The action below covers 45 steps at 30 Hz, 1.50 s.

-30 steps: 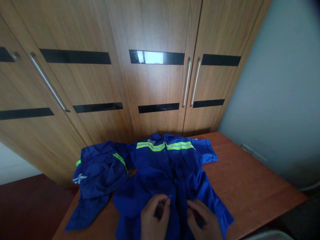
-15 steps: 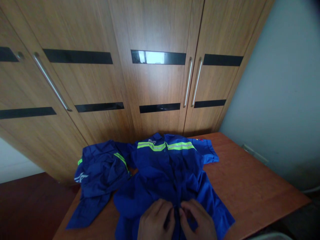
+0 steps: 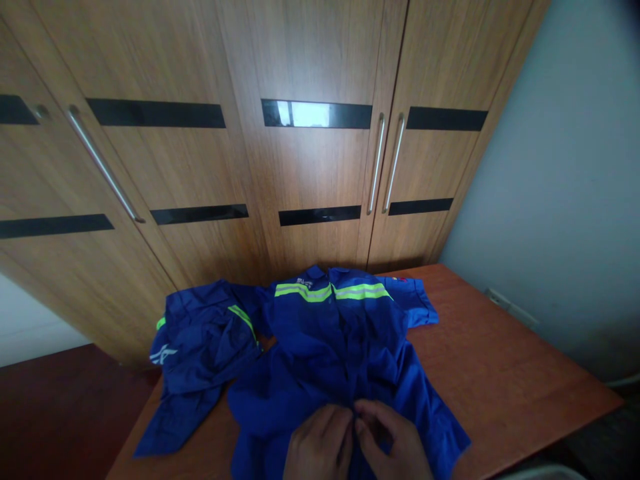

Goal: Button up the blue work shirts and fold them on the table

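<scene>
A blue short-sleeved work shirt (image 3: pixel 310 347) lies front up on the table, its collar toward the wardrobe. A yellow-green reflective band crosses its chest. My left hand (image 3: pixel 320 440) pinches the lower part of the front opening. Right beside it, my right hand (image 3: pixel 390 437) pinches the other side of the same opening, fingertips almost touching the left ones. Whether a button sits between the fingertips is hidden. Left of the shirt rests a second blue garment (image 3: pixel 205 353), bunched up, with reflective strips and a white mark.
The reddish-brown wooden table (image 3: pixel 500 360) reaches up to a wooden wardrobe (image 3: pixel 320 167) with metal handles and dark strips. A pale wall (image 3: pixel 565 200) with a socket stands at the right. Dark red floor (image 3: pixel 60 413) shows at the lower left.
My two hands have come closer together at the shirt's front opening, the left one moving slightly right. Both garments lie where they were.
</scene>
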Available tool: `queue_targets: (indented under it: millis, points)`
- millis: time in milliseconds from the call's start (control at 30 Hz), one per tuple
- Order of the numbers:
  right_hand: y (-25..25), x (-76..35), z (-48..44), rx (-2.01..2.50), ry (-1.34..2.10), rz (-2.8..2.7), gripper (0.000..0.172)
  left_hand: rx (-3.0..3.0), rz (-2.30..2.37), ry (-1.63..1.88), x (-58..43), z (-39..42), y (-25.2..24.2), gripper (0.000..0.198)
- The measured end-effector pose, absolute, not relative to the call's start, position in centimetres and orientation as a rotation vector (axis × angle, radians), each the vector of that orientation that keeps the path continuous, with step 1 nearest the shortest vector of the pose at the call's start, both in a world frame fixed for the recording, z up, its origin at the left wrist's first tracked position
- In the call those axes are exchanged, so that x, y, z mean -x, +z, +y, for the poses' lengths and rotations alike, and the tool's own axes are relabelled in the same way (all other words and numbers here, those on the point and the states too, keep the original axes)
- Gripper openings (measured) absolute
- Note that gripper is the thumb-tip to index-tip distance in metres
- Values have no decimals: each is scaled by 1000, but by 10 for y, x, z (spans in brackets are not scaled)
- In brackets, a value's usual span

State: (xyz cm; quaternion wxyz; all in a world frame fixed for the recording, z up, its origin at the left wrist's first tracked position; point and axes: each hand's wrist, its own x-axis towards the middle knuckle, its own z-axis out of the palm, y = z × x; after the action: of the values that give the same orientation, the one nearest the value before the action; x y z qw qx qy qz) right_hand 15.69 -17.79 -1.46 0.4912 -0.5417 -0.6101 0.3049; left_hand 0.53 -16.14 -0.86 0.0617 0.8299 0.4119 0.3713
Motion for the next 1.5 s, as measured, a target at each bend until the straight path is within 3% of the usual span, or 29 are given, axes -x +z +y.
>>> queue_targets:
  millis: [200,400,700,1067,1167,1267,1500]
  points:
    - [-7,-163,-178,1296,741,-1616,28,-2247,1234,1143,-4,-162,-14,17]
    - [-11,-170,-173,1369,479,-1873,24,-2041,1309,1097,-3,-160,-15,13]
    - [-16,-164,-174,1365,373,-1915,19,-1882,1319,1235,-11,-166,-25,16]
    - [-34,-158,-177,1441,250,-1879,18,-1207,1298,1167,-20,-165,-31,42]
    - [-25,-162,-176,1463,410,-1803,20,-1219,1325,1164,-18,-164,-36,44]
    - [-16,-166,-173,1445,778,-1607,27,-1271,1340,1173,-18,-164,-42,44]
    - [-18,-167,-168,1273,1422,-1182,40,-1742,1338,1364,-21,-168,-45,30]
